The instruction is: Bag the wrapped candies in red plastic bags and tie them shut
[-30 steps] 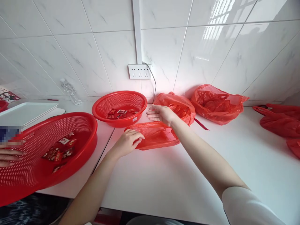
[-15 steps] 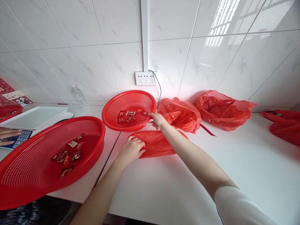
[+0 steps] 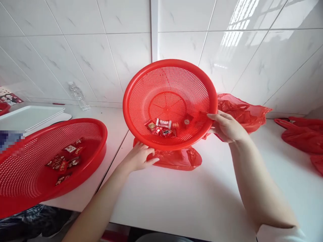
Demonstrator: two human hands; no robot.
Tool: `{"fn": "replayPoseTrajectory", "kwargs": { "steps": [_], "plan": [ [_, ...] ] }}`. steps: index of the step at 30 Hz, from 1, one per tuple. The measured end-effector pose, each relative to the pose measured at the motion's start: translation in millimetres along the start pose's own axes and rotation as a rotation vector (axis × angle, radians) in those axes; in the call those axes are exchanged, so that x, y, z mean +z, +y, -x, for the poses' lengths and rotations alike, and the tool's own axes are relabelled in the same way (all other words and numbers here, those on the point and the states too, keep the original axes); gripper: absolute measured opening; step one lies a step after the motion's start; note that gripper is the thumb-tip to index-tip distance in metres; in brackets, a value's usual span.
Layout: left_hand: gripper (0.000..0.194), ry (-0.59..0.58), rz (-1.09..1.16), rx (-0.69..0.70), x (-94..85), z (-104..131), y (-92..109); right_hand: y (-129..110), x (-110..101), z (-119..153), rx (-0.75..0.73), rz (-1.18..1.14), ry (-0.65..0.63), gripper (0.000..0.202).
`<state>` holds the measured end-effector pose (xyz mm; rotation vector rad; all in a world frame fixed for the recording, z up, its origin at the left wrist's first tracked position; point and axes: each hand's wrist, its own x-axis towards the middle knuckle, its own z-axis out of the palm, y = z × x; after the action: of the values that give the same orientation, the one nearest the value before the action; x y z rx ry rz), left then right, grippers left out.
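A round red mesh basket (image 3: 166,79) is raised off the table and tilted toward me, several wrapped candies (image 3: 164,123) lying low inside it. My right hand (image 3: 225,126) grips its right rim, thumb on the inner side. Below the basket, a red plastic bag (image 3: 179,158) lies flat on the white table (image 3: 202,201). My left hand (image 3: 138,157) rests at the bag's left side, just under the basket's lower rim, thumb apart from the curled fingers; its fingertips are partly hidden, so what they hold cannot be made out.
A larger red basket (image 3: 99,151) with several candies stands at the left. Behind it are a white tray (image 3: 37,116) and a clear bottle (image 3: 78,96). More red bags (image 3: 252,117) lie at the right, by the tiled wall.
My right hand has lifted the smaller basket from the table, moved it right and nearer, and tilted it. My left hand has stayed beside the flat bag.
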<state>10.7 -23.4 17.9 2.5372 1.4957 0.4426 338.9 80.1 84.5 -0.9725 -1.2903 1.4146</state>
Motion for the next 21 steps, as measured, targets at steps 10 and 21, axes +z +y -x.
{"fn": "replayPoseTrajectory", "kwargs": {
  "steps": [10, 21],
  "plan": [
    [0.033, 0.040, -0.021, 0.095, 3.8, 3.9, -22.3, -0.1, -18.7, 12.3, -0.184, 0.429, 0.004, 0.029],
    [0.028, 0.089, -0.022, 0.037, 16.6, -1.3, -28.5, -19.2, -10.6, 41.2, -0.649, 0.779, -0.069, 0.023]
  ]
}}
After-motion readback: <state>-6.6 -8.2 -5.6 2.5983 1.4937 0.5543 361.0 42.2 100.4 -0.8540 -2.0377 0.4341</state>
